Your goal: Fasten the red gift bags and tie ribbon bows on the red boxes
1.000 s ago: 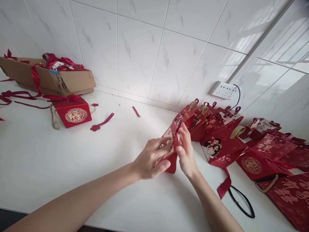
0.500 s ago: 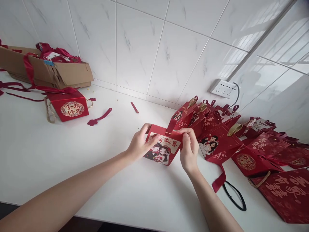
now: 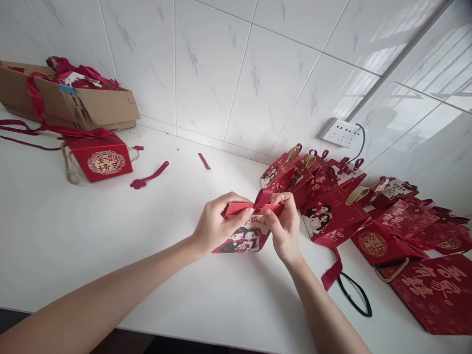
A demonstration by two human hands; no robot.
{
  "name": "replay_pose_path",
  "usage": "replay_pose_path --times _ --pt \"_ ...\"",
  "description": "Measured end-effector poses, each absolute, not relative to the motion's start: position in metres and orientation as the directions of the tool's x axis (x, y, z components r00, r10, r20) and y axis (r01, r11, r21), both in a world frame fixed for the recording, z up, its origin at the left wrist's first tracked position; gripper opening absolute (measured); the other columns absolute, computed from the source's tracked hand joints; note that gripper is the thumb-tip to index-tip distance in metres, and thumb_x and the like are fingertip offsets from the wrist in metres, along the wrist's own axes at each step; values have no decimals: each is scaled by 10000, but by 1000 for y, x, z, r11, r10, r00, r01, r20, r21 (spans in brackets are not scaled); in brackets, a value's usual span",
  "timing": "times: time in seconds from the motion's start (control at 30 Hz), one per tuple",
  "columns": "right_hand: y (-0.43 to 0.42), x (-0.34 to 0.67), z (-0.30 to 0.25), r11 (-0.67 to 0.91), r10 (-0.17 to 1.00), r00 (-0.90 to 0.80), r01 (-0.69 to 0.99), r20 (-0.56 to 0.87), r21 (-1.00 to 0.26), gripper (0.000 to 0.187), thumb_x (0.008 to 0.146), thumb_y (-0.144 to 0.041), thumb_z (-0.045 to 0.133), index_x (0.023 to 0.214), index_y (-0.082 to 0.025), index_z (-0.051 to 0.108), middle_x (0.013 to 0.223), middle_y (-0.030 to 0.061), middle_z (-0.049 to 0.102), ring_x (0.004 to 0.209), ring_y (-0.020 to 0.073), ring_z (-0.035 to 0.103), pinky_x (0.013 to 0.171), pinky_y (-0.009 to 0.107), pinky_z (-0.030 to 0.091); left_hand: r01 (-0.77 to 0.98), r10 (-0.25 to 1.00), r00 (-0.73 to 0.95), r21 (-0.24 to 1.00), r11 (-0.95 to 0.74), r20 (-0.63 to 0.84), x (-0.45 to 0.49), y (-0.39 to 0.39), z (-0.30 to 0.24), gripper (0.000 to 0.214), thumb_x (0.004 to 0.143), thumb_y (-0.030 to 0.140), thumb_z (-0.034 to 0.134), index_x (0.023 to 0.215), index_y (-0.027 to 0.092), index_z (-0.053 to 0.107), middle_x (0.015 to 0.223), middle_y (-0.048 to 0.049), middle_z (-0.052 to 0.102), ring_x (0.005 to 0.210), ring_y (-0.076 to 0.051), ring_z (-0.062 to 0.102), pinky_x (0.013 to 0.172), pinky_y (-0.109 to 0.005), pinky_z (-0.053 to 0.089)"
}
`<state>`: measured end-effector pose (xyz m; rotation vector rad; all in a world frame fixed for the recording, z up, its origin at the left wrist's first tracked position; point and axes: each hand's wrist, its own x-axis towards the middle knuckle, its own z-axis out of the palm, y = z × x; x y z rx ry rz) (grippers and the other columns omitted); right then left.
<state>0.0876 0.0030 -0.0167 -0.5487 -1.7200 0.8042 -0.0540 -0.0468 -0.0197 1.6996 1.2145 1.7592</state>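
Broadly: white tabletop [image 3: 73,236] against tiled wall. Cardboard box [image 3: 92,105] far left, red ribbons spilling out. Heap of red gift boxes [image 3: 368,216] at right, gold Chinese characters on several, too stylised to read. Lone red box [image 3: 99,160] with gold medallion near cardboard box. Centre: small red gift box [image 3: 245,236], cartoon couple on front, held above tabletop. Left hand [image 3: 214,226] pinches top flap; right hand [image 3: 285,228] pinches opposite end, fingers closed on box.

White counter [image 3: 73,236]; white marbled wall tiles [image 3: 206,69]; wall socket [image 3: 341,133], black cable plugged; daylight reflections upper right.
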Motion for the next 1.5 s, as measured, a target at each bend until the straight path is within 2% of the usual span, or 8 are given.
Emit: replay_pose_path --times 0.1,0.23,0.33,0.47,0.67,0.83,1.07,1.5 --pt "2 87 -16 667 724 -260 25 639 -745 185 842 -307 563 788 -222 408 687 -40 477 614 107 461 589 241 379 275 783 -175 793 -543 597 -56 -46 -21 110 804 252 585 725 179 607 664 21 612 588 -88 551 554 -192 445" --pt "0 88 -15 688 706 -303 85 639 -720 87 857 -307 550 847 -223 533 773 -5 567 704 138 529 648 270 418 271 749 -154 757 -595 644 -58 -45 -20 101 800 240 591 726 178 617 700 4 637 614 -102 569 579 -212 465" --pt "-1 89 -14 722 667 -343 76 662 -688 101 872 -284 525 825 -230 597 820 16 573 792 164 542 716 305 435 267 714 -142 721 -639 686 -58 -45 -20 99 799 223 593 715 181 624 722 -6 656 652 -113 588 607 -224 480" --pt "-1 88 -13 720 662 -349 50 663 -693 139 864 -298 537 768 -225 606 860 32 555 842 179 540 744 332 442 274 728 -144 734 -622 671 -58 -45 -20 114 802 243 586 714 182 627 727 -14 663 661 -124 600 615 -238 491" --pt "-1 88 -13 678 696 -345 28 630 -734 165 857 -293 566 710 -222 592 756 2 556 767 154 534 699 298 424 249 748 -151 757 -604 646 -57 -46 -20 74 753 247 639 728 180 619 718 -1 663 623 -111 597 575 -216 476" --pt "-1 89 -12 630 731 -346 15 588 -776 186 849 -316 570 694 -216 588 717 -3 548 729 150 533 655 285 416 241 772 -168 785 -571 613 -55 -46 -19 66 764 234 627 721 183 622 687 16 641 609 -99 585 566 -201 466" --pt "1 88 -11 606 752 -338 14 566 -796 182 845 -332 562 708 -218 601 717 -5 555 700 142 528 629 273 416 207 850 -189 866 -455 491 -55 -47 -18 115 747 291 646 713 182 644 659 9 641 594 -113 585 525 -201 471" --pt "0 88 -10 573 775 -342 25 532 -819 200 838 -330 556 686 -201 576 676 -16 516 616 116 466 570 249 372 171 876 -199 896 -410 439 -55 -48 -16 109 748 269 637 697 175 659 678 -1 652 623 -127 602 561 -221 487"
